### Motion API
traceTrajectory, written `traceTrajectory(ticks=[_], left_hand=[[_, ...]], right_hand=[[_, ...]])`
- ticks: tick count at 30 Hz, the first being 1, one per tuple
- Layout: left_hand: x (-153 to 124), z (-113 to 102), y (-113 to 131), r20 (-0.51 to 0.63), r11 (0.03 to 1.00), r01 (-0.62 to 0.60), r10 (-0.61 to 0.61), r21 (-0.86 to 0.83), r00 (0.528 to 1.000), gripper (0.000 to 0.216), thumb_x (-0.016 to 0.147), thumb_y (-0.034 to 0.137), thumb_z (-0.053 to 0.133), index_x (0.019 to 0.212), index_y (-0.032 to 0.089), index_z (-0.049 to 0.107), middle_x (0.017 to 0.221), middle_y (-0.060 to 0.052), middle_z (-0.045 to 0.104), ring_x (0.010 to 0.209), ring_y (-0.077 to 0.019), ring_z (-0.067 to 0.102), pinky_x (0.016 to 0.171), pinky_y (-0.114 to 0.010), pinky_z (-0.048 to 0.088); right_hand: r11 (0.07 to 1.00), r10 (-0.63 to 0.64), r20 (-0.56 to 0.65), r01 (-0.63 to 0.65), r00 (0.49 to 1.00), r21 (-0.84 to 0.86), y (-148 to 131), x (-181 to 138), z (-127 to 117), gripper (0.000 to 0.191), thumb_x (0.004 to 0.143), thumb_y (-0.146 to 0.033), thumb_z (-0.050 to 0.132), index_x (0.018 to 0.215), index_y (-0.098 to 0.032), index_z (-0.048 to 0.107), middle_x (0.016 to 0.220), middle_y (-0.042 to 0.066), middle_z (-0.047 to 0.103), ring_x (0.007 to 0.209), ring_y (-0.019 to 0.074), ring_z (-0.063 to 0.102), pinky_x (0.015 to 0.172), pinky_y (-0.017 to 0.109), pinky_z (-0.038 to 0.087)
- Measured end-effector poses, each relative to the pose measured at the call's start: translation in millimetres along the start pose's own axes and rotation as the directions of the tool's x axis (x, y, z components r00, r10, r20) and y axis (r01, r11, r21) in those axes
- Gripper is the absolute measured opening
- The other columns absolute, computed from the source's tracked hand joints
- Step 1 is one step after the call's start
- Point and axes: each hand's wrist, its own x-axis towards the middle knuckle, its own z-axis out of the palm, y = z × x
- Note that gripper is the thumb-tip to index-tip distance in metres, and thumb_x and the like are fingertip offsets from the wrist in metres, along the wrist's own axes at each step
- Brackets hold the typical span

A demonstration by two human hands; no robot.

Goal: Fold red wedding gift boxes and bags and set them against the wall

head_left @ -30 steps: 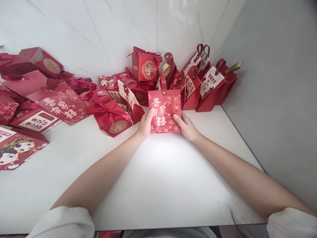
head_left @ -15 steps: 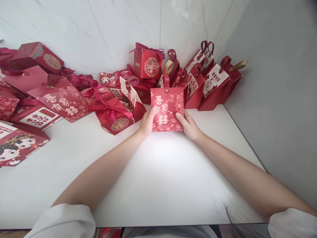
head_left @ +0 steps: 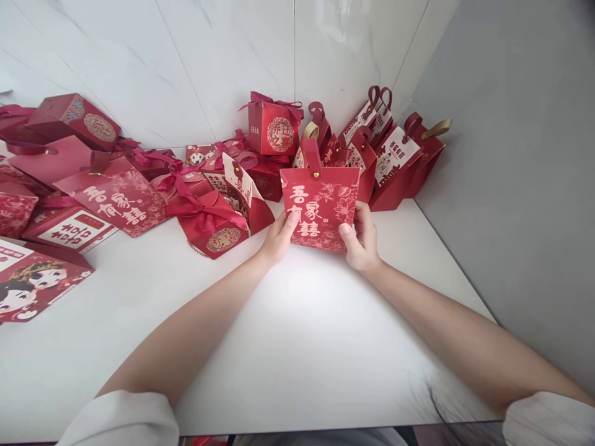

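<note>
Between my two hands is a red gift box (head_left: 320, 207) with white characters, pale flowers and a ribbon loop (head_left: 312, 156) fixed by a gold stud at its top. My left hand (head_left: 279, 236) grips its lower left side, thumb lying on the front. On the lower right side is my right hand (head_left: 361, 238), thumb on the front and fingers curled behind the edge. The box is held upright, tilted a little, its front facing me. Most of the fingers behind it are hidden.
Right behind stand several red gift boxes with loops, such as a white-fronted one (head_left: 395, 162). Left of my hands lies a ribbon-tied box (head_left: 220, 232), with more boxes piled farther left, including one with cartoon faces (head_left: 41, 285). A grey wall (head_left: 515, 186) bounds the right side.
The held gift box has tilted and now looks wider at the top. My right hand has shifted slightly right, its fingers now showing beside the box. The whole view has moved a little.
</note>
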Motion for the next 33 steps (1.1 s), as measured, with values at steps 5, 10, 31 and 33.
traceTrajectory(ticks=[5,10,31,33], left_hand=[[6,-2,-1,-0.033,0.984,0.087,-0.093,-0.156,0.995,0.063,0.091,0.072,0.052,0.119,0.020,0.072,0.128,-0.009,0.073,0.130,-0.0320,0.061,0.116,-0.047,0.043],[5,-3,0,-0.097,0.986,-0.102,0.116,0.131,0.989,0.052,0.098,0.061,0.049,0.137,0.028,0.059,0.149,-0.005,0.058,0.144,-0.0264,0.048,0.125,-0.044,0.030],[1,-9,-4,0.272,0.969,-0.145,0.088,0.198,0.958,0.112,0.073,0.067,0.077,0.163,0.026,0.023,0.173,-0.015,0.013,0.159,-0.0401,0.016,0.129,-0.059,0.017],[1,-9,-2,0.277,0.972,-0.141,0.086,0.187,0.957,0.111,0.074,0.067,0.077,0.162,0.026,0.023,0.172,-0.015,0.015,0.159,-0.0397,0.015,0.128,-0.059,0.018]], right_hand=[[0.995,-0.078,0.173,0.088,0.982,-0.051,4,0,0,0.059,0.096,-0.069,0.041,0.136,-0.026,0.052,0.132,0.013,0.063,0.123,0.0365,0.060,0.108,0.053,0.047],[0.993,-0.076,0.346,0.104,0.935,-0.063,7,2,6,0.059,0.097,-0.057,0.055,0.146,-0.026,0.046,0.146,0.014,0.056,0.135,0.0358,0.052,0.118,0.054,0.039],[0.980,-0.019,0.442,-0.072,0.897,0.188,11,10,-2,0.077,0.094,-0.071,0.049,0.159,-0.033,0.035,0.162,0.005,0.043,0.158,0.0284,0.024,0.128,0.051,0.026],[0.976,-0.032,0.448,-0.068,0.893,0.206,9,12,-3,0.077,0.094,-0.071,0.048,0.160,-0.033,0.033,0.164,0.004,0.041,0.159,0.0273,0.021,0.130,0.050,0.022]])
